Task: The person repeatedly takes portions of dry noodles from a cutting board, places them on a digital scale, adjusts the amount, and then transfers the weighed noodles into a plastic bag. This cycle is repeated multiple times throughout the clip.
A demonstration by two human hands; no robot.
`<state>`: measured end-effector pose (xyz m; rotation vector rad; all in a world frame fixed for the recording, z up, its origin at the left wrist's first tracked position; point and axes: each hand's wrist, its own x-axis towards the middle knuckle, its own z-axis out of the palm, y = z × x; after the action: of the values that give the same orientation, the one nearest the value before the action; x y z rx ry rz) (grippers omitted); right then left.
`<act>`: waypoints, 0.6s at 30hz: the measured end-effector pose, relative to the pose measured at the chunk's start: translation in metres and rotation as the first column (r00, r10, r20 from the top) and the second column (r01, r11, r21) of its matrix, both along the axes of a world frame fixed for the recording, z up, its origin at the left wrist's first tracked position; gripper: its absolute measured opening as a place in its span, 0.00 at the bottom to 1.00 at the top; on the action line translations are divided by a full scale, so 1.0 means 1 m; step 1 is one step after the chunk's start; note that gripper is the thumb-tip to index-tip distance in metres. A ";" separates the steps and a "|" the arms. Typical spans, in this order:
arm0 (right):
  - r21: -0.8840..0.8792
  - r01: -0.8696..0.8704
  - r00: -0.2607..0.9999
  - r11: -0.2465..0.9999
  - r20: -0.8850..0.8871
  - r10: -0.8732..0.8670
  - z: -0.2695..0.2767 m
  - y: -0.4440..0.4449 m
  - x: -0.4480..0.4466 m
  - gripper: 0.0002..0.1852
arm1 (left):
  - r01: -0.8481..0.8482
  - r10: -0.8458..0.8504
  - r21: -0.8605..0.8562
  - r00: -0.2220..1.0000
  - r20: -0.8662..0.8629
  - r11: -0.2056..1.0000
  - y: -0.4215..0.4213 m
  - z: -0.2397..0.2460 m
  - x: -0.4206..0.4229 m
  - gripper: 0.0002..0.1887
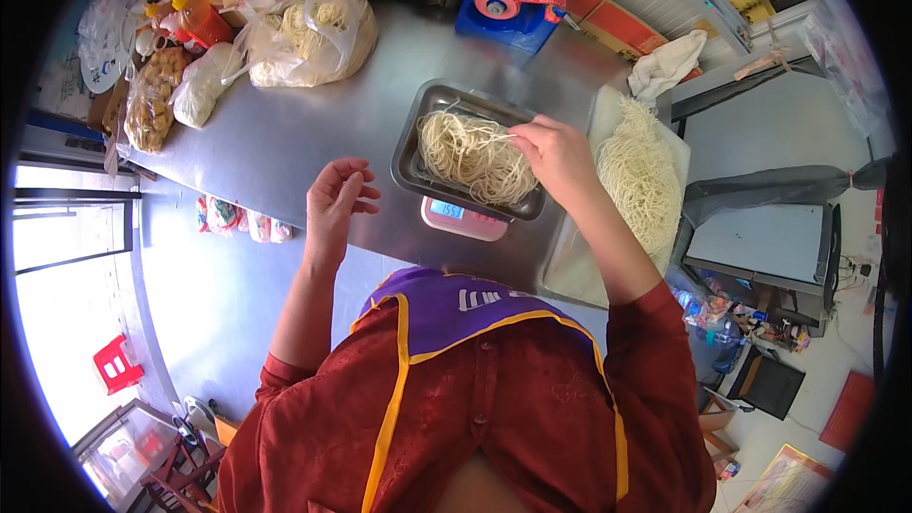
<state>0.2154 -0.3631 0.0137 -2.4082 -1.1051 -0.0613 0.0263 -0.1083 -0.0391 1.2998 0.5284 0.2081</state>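
Note:
Noodles [474, 157] lie heaped in a rectangular metal tray [407, 157], which rests on a pink digital scale [467, 222] with a lit display. My right hand [559, 157] is over the tray's right side, its thumb and fingertips pinching a few noodle strands at the top of the heap. Left of the tray, my left hand [340, 189] is held above the steel table [285, 149] with fingers apart and bent, holding nothing. A larger pile of noodles [641, 178] lies on a white cutting board [581, 267] to the right, partly behind my right forearm.
A plastic bag of noodles [313, 35], a bag of brown food pieces [153, 100] and a white bag [204, 89] stand at the back left. Behind the tray are a blue holder with a pink tape dispenser [509, 11] and a white cloth [666, 64].

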 end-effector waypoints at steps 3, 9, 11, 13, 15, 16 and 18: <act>0.182 0.053 0.996 0.982 -0.086 -0.038 0.032 -0.001 -0.003 0.06 | 0.011 -0.011 0.005 1.000 0.001 1.000 -0.001 0.003 0.007 0.11; 0.633 0.137 0.939 0.762 -0.329 0.105 0.093 -0.009 -0.014 0.06 | 0.024 -0.024 -0.012 0.999 0.029 1.000 -0.004 0.008 0.020 0.10; 0.732 0.154 0.931 0.664 -0.333 0.150 0.117 -0.021 -0.010 0.08 | 0.034 -0.033 -0.017 0.999 0.026 0.999 -0.005 0.007 0.023 0.10; 0.791 0.129 0.957 0.598 -0.257 0.133 0.146 -0.044 0.001 0.11 | 0.063 -0.062 -0.005 0.997 0.034 0.998 -0.005 0.005 0.026 0.11; 0.884 0.016 0.976 0.466 -0.115 0.184 0.182 -0.074 0.018 0.15 | 0.070 -0.070 0.000 0.997 0.028 0.998 -0.005 0.003 0.026 0.11; 0.930 0.076 0.980 0.359 -0.135 0.144 0.205 -0.092 0.026 0.16 | 0.067 -0.067 -0.001 0.997 0.025 0.998 -0.005 0.003 0.026 0.11; 0.947 0.142 0.985 0.288 -0.164 0.053 0.230 -0.121 0.037 0.16 | 0.056 -0.056 -0.010 0.998 0.017 0.998 -0.006 0.001 0.026 0.11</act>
<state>0.2524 -0.4839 0.2432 -1.2492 -0.5787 -0.4230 0.0524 -0.1140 -0.0384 1.2998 0.4779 0.1687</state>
